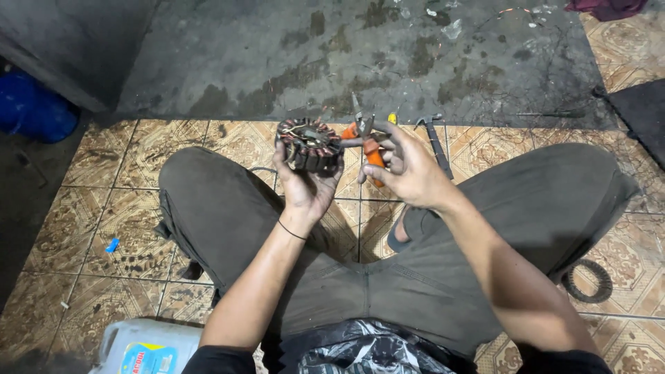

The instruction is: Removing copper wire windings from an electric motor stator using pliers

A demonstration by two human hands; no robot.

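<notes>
So, a round motor stator (309,144) w/ copper windings is held up in the left hand (307,185), fingers curled around its lower edge from underneath, approx. above the gap between the knees. Orange-handled pliers (366,142) are gripped in the right hand (410,170), fingers closed round the handles, w/ the nose laid against the stator's right side. Whether the tip is actually biting a wire can't be told, too small and dark.

What could go wrong, imo: the stator is only cradled, not clamped, so a hard pull w/ the pliers could twist it out of the palm and onto the tiles. A slip of the nose could also nick the left fingertips, since they sit right beside it. Thin winding wire could snap short if yanked sideways.

Surface: patterned brown floor tiles (90,228), pretty grimy, w/ a bare stained concrete patch (332,48) beyond, littered w/ wire scraps. A small hammer (435,138) is lying just past the right hand. A rubber ring (587,280) is seen by the right leg, a white plastic jug (142,346) near the left elbow, a blue drum (31,107) far left. Lighting is dim, prob. a workshop floor.
</notes>
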